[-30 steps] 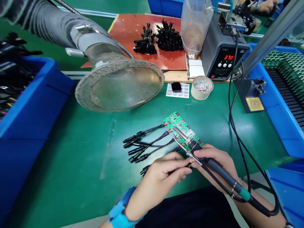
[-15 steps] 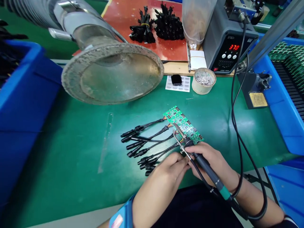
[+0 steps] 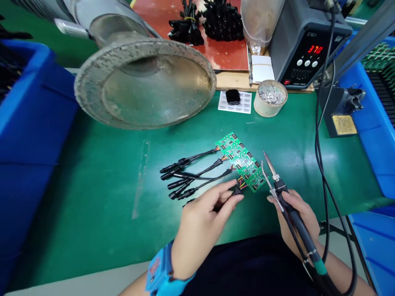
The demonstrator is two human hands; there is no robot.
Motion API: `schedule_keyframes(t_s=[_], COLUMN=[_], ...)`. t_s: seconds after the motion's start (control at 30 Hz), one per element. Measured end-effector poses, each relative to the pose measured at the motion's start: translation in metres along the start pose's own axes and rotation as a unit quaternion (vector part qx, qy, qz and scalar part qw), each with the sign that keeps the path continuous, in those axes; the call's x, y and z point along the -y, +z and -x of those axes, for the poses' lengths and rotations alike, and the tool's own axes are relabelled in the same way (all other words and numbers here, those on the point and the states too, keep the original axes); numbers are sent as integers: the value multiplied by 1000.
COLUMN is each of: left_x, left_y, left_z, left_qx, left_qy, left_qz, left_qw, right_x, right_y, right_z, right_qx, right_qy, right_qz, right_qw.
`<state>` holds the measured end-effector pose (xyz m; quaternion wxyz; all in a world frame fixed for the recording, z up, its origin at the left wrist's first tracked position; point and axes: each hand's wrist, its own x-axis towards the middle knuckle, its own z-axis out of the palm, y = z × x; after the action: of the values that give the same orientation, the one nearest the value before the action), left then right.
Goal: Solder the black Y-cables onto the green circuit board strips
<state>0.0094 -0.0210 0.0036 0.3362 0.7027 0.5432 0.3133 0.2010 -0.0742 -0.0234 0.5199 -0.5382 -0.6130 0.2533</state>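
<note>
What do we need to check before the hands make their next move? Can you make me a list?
1. Soldering iron gripped by its handle in the right hand: ok.
2. Iron's tip apart from the left hand: ok, it points up beside the board's right edge.
3. Black cable pinched in the left hand, next to the green circuit board: ok.
4. Grey station lit: ok, it reads 370.
5. Big round hood sucking air: cannot tell.
6. Cable's wires joined firmly to the board: cannot tell, too small.
</note>
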Motion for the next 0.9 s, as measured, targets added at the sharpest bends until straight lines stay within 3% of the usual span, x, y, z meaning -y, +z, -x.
schedule_keyframes(t_s=[0.17, 0.37, 0.9], left_x=[4, 3, 3], left_y=[7, 9, 13], left_z=[-1, -1, -3], left_qx=[56, 98, 90], left_qy=[109, 131, 144], left_qz=[-121, -191, -193], left_qw=[985, 968, 967], right_x=[5, 9, 4], right_y=[-22, -25, -25], right_z=[2, -1, 3], right_qx=[112, 122, 141], right_qy=[-111, -206, -202], right_qz=[85, 109, 137], right_qw=[984, 965, 959])
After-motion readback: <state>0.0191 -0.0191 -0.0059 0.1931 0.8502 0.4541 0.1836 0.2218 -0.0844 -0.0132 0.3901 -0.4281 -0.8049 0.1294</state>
